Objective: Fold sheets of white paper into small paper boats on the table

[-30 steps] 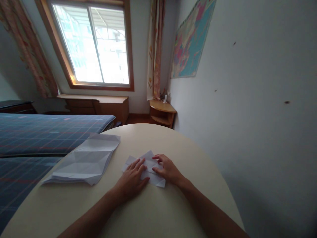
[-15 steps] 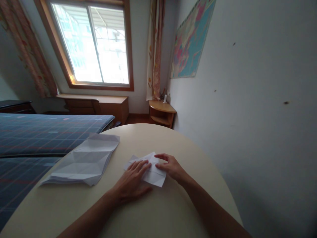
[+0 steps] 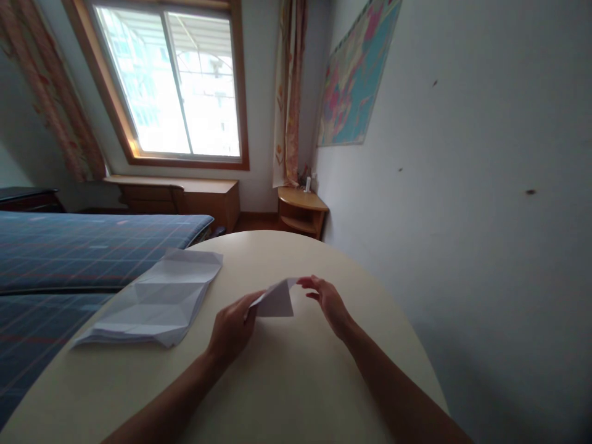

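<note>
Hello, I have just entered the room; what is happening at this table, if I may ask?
A person is handling a folded white paper above a round table. The left hand grips one side of it, and the right hand has its fingers at the far right corner; whether they pinch it is unclear. Creased sheets lie to the left on the table.
</note>
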{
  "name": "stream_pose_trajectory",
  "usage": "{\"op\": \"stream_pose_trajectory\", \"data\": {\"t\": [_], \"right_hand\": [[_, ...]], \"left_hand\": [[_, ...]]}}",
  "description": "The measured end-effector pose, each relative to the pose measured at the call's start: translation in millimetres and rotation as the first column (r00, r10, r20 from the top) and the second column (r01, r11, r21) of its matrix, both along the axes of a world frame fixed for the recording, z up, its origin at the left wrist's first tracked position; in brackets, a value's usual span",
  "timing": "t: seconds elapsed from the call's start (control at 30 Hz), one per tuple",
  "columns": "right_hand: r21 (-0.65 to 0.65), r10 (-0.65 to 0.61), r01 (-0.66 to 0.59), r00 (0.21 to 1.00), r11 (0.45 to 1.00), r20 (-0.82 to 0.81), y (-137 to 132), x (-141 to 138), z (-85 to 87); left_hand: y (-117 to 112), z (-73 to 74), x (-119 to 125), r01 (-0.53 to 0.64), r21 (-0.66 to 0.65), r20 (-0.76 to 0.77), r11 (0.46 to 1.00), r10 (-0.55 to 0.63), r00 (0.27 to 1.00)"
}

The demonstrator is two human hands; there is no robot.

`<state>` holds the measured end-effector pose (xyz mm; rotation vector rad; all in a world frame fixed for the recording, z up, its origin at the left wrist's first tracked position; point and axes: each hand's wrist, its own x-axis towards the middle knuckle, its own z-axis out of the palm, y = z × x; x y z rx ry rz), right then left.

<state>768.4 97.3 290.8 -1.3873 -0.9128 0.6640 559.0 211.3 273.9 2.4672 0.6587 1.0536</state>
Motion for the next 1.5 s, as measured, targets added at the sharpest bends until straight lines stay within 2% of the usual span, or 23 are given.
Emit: {"op": "stream_pose_trajectory", "data": {"t": [0.1,0.17,0.3,0.47,0.57,0.7,0.8,0.87,0.93,1.0,1.07,1.1,1.17,1.3,1.5], "right_hand": [[0.080,0.055,-0.060,0.996,0.995,0.065,-3,1,3.5],[0.093,0.156,-0.160,0.987,0.983,0.049,-5,-5,7.2],[0.120,0.319,-0.305,0.939,0.945,-0.128,-5,-20,11.5],[0.061,0.317,-0.312,0.916,0.948,-0.248,-4,-20,6.8],[-0.028,0.303,-0.320,0.919,0.947,-0.254,-4,-12,1.7],[-0.156,0.243,-0.281,0.944,0.947,-0.225,-2,-5,-6.4],[-0.235,0.163,-0.200,0.973,0.951,-0.166,3,-4,-15.2],[-0.237,0.121,-0.148,0.985,0.960,-0.123,7,-3,-22.6],[-0.216,0.082,-0.094,0.995,0.972,-0.063,11,-2,-30.5],[-0.204,0.058,-0.055,0.998,0.977,0.008,13,-1,-37.5],[-0.217,0.050,-0.034,0.996,0.976,0.071,14,1,-42.2],[-0.229,0.048,-0.025,0.994,0.973,0.098,14,1,-43.4],[-0.251,0.036,0.005,0.987,0.968,0.156,15,1,-43.5],[-0.251,0.013,0.077,0.941,0.965,0.338,13,-7,-37.4],[-0.226,0.001,0.179,0.783,0.957,0.622,11,-21,-30.9]], "left_hand": [[-6,15.0,3,-0.112,-0.183,0.107,0.977,0.133,0.985],[-11,21.6,6,-0.108,-0.308,0.144,0.945,0.158,0.977],[-18,23.3,11,-0.005,-0.474,0.155,0.881,0.089,0.984],[-19,16.5,12,0.090,-0.617,0.136,0.782,-0.008,0.991],[-16,12.1,14,0.107,-0.645,0.100,0.757,-0.055,0.993],[-9,2.8,16,0.088,-0.604,0.000,0.792,-0.111,0.994],[-5,-6.2,15,0.045,-0.530,-0.099,0.847,-0.114,0.989],[-4,-11.7,13,-0.009,-0.444,-0.173,0.896,-0.075,0.982],[-6,-16.0,11,-0.033,-0.275,-0.193,0.961,-0.021,0.981],[-11,-18.8,9,0.019,-0.037,-0.177,0.999,-0.025,0.984],[-16,-20.4,9,0.136,0.155,-0.216,0.979,-0.100,0.971],[-18,-21.1,10,0.188,0.200,-0.263,0.961,-0.132,0.956],[-20,-22.3,10,0.252,0.207,-0.353,0.945,-0.169,0.920],[-17,-25.8,9,0.320,0.092,-0.450,0.943,-0.248,0.858],[-10,-31.8,7,0.335,0.077,-0.493,0.939,-0.256,0.831]]}}
